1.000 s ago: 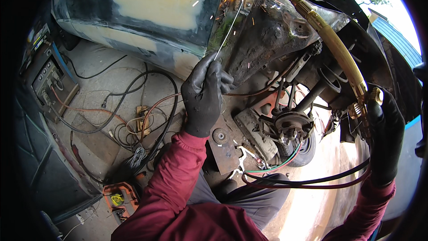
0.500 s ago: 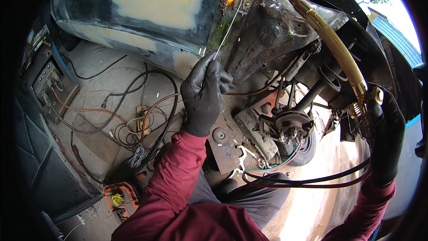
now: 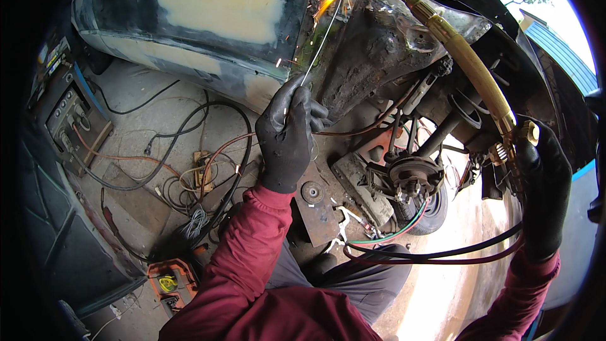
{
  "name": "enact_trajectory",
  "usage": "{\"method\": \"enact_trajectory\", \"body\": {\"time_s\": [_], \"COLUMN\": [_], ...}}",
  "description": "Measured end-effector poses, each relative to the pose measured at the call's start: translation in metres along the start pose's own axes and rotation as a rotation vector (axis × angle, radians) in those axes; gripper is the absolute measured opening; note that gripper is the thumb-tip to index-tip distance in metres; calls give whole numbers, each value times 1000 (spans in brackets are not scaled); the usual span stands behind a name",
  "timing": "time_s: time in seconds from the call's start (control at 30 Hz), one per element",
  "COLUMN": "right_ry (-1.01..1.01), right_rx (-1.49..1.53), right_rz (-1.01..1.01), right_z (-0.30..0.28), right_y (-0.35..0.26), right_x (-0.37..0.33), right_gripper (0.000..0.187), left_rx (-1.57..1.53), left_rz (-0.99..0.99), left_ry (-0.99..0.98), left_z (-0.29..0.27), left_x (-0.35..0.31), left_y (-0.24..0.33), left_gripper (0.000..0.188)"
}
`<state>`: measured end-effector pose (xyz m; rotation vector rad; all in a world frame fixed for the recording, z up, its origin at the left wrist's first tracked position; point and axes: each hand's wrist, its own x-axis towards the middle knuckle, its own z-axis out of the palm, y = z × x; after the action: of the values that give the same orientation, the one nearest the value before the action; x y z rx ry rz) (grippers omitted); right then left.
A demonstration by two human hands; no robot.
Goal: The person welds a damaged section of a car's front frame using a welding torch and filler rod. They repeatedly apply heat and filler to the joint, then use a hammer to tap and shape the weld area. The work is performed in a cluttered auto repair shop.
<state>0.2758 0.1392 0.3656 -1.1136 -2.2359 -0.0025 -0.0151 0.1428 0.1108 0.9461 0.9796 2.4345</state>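
My left hand (image 3: 289, 132), in a black glove, is closed on a thin metal filler rod (image 3: 324, 39) that slants up toward the car body. My right hand (image 3: 544, 183), gloved too, is wrapped round the handle end of a brass gas torch (image 3: 468, 57). The torch's curved tip reaches left to the rod's upper end, where a bright glow, an orange flame (image 3: 328, 1) and sparks show. This spot lies on the rusty inner panel (image 3: 379, 41) beside the sanded car door (image 3: 218, 3). Dark and red hoses (image 3: 435, 256) hang below my right hand.
A wheel hub (image 3: 413, 173) and strut stand exposed below the panel, with a tyre (image 3: 432, 215) on the floor. To the left are a welding machine (image 3: 76, 117), tangled cables (image 3: 183, 183) and an orange toolbox (image 3: 173, 278). A metal plate with a grinding disc (image 3: 312, 192) lies near my knees.
The torch tip and glowing spot have shifted slightly left and down. The flame now points more downward, and the sparks have changed. Both hands keep their hold, nearly still.
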Motion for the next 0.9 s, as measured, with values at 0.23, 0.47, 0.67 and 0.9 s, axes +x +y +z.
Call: {"method": "enact_trajectory", "body": {"time_s": [0.23, 0.47, 0.67, 0.9], "right_ry": [-16, -5, -15, -22], "right_rx": [61, 28, 24, 71], "right_rz": [13, 6, -29, 11], "right_z": [2, 3, 2, 3], "right_y": [-1, -1, -1, -3], "right_x": [2, 2, 1, 0], "right_gripper": [38, 32, 32, 31], "left_rx": [9, -8, -28, -14], "left_rz": [27, 16, 9, 4], "left_ry": [-5, 0, 0, 12], "left_z": [1, 1, 0, 0], "left_x": [0, 0, 1, 1], "left_y": [-1, -1, -3, -3], "left_gripper": [46, 46, 45, 42]}}
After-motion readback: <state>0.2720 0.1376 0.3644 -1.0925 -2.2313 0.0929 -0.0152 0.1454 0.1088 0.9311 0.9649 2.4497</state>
